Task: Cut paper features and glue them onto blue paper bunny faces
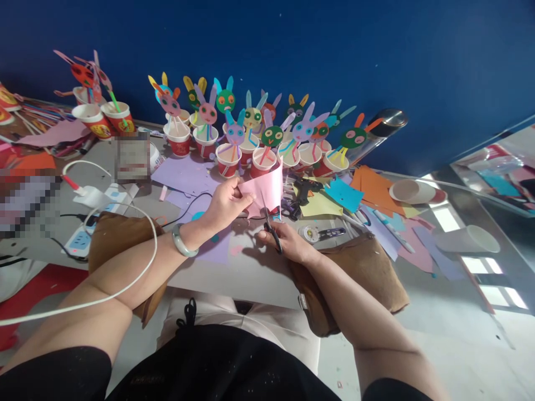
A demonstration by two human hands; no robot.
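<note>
A piece of pink paper (267, 192) is pinched between the thumb and fingers of my left hand (229, 203), held up above the table. My right hand (288, 242) grips black-handled scissors (273, 235). Their blades point away from me and meet the lower edge of the pink paper; whether they are parted I cannot tell. Just beyond the paper stand several red-and-white paper cups (264, 161) with colourful paper rabbit figures (273, 136) in them. Purple paper (188, 178) lies on the table to the left of the paper.
Black glue guns (307, 189) and yellow, blue and orange paper (370, 189) lie on the right. A power strip (79, 239) with a white cable sits at left. Brown cloths (363, 273) lie under both forearms. A thermos (388, 122) stands against the blue wall.
</note>
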